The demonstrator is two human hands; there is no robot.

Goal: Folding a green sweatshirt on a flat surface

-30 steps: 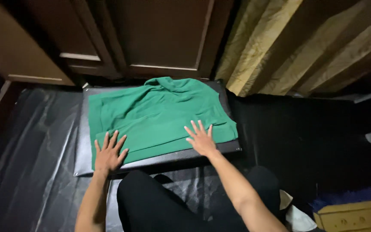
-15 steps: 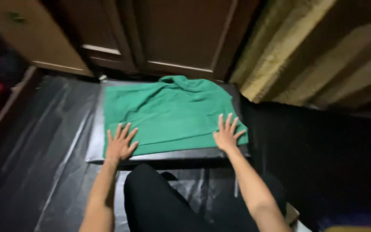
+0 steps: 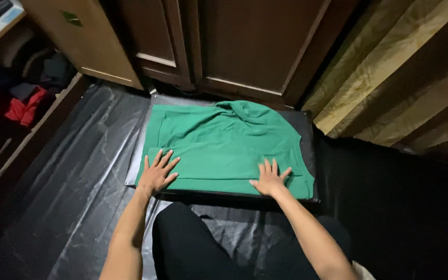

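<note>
A black plastic floor sheet (image 3: 79,171) carries a dark rectangular board (image 3: 307,129) before brown cabinet doors (image 3: 245,46), the folded green garment (image 3: 224,145) lies on it, and the left hand (image 3: 157,173) and right hand (image 3: 269,179) press flat on its near edge, fingers spread, gripping nothing.

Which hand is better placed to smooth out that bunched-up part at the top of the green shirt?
Probably the right hand: the bunched fabric on the green shirt lies almost straight ahead of it, while the left hand rests flat near the opposite corner.
</note>
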